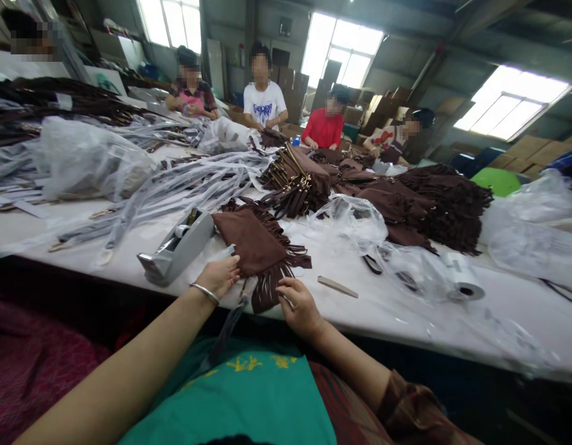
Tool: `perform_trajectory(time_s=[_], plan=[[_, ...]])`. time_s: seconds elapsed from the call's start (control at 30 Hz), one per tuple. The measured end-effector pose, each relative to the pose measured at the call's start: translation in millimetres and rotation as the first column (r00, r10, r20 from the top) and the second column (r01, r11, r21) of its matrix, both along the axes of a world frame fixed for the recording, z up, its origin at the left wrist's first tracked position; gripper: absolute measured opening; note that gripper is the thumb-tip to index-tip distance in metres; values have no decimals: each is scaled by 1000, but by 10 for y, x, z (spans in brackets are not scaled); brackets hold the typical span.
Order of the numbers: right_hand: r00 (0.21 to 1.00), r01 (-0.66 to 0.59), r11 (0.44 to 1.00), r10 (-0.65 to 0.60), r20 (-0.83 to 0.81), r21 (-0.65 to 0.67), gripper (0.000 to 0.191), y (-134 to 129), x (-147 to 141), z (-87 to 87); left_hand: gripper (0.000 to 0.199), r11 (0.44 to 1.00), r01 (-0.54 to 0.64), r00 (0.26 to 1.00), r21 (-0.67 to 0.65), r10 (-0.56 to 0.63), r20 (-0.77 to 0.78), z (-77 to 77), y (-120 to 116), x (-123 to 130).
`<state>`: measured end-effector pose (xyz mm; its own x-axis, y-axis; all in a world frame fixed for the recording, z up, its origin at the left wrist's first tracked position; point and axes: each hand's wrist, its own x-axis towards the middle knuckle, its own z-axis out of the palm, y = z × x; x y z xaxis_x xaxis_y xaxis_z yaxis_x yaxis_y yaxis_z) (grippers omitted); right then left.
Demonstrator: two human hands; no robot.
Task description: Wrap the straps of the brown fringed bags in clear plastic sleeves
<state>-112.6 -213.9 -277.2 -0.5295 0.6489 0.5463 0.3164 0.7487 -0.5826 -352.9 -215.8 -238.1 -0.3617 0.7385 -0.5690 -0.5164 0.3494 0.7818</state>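
A brown fringed bag (251, 240) lies near the table's front edge. My left hand (220, 277), with a bangle at the wrist, is closed at the bag's lower left corner; a bit of clear plastic sticks up beside its fingers. What the fingers pinch is too small to make out. At the lower right, my right hand (299, 304) touches the fringe with bent fingers, thumb and fingertips close together; anything between them is hidden. A wrapped strap (228, 327) hangs over the edge between my hands. The grey tape dispenser (177, 247) stands left of the bag.
Wrapped straps (175, 185) spread over the left of the table (383, 315). Brown bags (298, 176) are piled behind, with more fringe (448, 204) at right. A white roll (462, 278), plastic bags (360, 219) and a flat strip (338, 287) lie to the right. Several people work across the table.
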Motion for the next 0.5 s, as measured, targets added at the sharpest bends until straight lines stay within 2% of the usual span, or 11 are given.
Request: perform_trajectory(time_s=[0.1, 0.23, 0.33, 0.5], plan=[[1000, 6, 999, -7, -24, -53, 25, -27, 101, -20, 15, 996, -3, 999, -92, 8, 52, 62, 257, 88], [998, 36, 991, -42, -48, -128, 24, 11, 227, -14, 11, 999, 40, 996, -26, -38, 86, 284, 588, 245], [995, 65, 985, -76, -63, -158, 25, 83, 285, -30, 10, 991, 30, 989, 128, -48, 142, 618, 862, 250], [995, 87, 978, -95, -32, -190, 28, 196, 227, -135, 12, 939, -23, 983, 343, -41, 178, 1382, 1278, 15]])
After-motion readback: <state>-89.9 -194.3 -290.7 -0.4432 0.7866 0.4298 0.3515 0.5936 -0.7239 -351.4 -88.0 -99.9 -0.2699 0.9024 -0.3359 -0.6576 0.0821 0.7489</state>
